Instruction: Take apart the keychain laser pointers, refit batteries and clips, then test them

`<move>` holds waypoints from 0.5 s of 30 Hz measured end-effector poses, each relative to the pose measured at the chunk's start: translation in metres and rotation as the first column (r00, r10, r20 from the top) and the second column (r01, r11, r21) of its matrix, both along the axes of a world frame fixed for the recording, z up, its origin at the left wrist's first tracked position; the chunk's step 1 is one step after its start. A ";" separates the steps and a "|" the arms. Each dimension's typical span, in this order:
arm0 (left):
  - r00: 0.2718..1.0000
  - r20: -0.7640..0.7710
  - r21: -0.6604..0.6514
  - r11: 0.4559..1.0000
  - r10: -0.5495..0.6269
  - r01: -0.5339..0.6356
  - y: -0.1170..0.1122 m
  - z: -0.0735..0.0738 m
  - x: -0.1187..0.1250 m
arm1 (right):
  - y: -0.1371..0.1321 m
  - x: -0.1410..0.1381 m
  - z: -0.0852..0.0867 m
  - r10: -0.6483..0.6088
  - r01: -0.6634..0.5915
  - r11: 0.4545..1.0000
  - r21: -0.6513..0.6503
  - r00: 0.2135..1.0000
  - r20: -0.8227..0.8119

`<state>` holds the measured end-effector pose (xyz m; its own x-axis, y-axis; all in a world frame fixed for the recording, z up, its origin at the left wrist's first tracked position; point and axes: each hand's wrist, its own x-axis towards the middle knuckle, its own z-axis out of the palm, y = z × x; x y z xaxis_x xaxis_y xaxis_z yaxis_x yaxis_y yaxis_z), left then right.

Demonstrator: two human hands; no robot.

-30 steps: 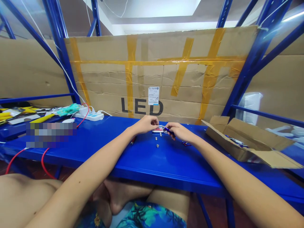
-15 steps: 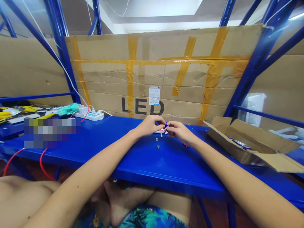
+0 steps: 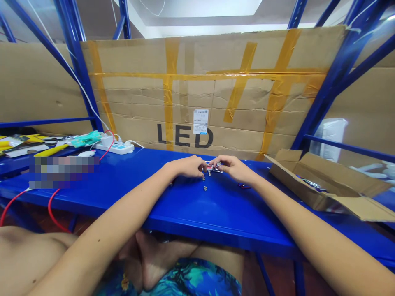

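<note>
My left hand (image 3: 191,166) is low over the blue table, fingers bent and pinched together at a small silvery metal piece (image 3: 203,178). Whether that piece is off the tabletop is too small to tell. Close by on the right, my right hand (image 3: 232,167) pinches a small round part (image 3: 219,163) with a pale face between thumb and fingers. Thin red and silver rods (image 3: 212,167) lie behind and between the hands, partly covered by them. Two more metal pieces, a nearer one (image 3: 205,188) and a farther one (image 3: 209,173), rest on the table.
A dark-and-red small item (image 3: 243,186) lies below my right wrist. An open cardboard box (image 3: 321,197) stands at right. A white power strip (image 3: 119,147) and tools (image 3: 52,150) are at left. A large cardboard sheet (image 3: 138,98) closes off the back.
My hands have parted. The left has moved slightly left and down to a metal piece; the right keeps a small part between its fingers. The view has shifted slightly.
</note>
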<state>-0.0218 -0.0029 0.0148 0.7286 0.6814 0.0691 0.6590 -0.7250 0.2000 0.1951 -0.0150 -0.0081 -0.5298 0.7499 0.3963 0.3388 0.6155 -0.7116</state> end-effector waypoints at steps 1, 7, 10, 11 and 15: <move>0.999 -0.040 -0.016 1.000 0.004 -0.005 0.000 -0.001 0.001 | 0.000 0.000 -0.001 -0.006 0.006 1.000 0.004 1.000 0.016; 0.992 -0.122 -0.037 0.999 -0.037 0.033 0.000 -0.005 0.007 | 0.001 -0.002 -0.004 -0.100 0.089 0.992 0.087 0.986 0.133; 0.992 -0.125 -0.030 0.999 -0.021 0.017 0.000 -0.006 0.008 | 0.001 -0.002 -0.006 -0.178 0.146 0.976 0.164 0.962 0.207; 0.992 -0.122 -0.029 1.000 -0.006 0.002 0.000 -0.006 0.007 | 0.001 -0.002 -0.006 -0.199 0.158 0.970 0.183 0.952 0.233; 0.999 0.022 0.006 0.999 0.041 -0.041 0.000 -0.003 0.002 | -0.001 -0.003 -0.007 -0.237 0.183 0.963 0.198 0.925 0.297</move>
<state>-0.0197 -0.0028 0.0122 0.6983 0.7102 0.0892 0.6837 -0.6987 0.2108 0.1922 -0.0157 -0.0149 -0.4847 0.7965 0.3615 0.6631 0.6042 -0.4420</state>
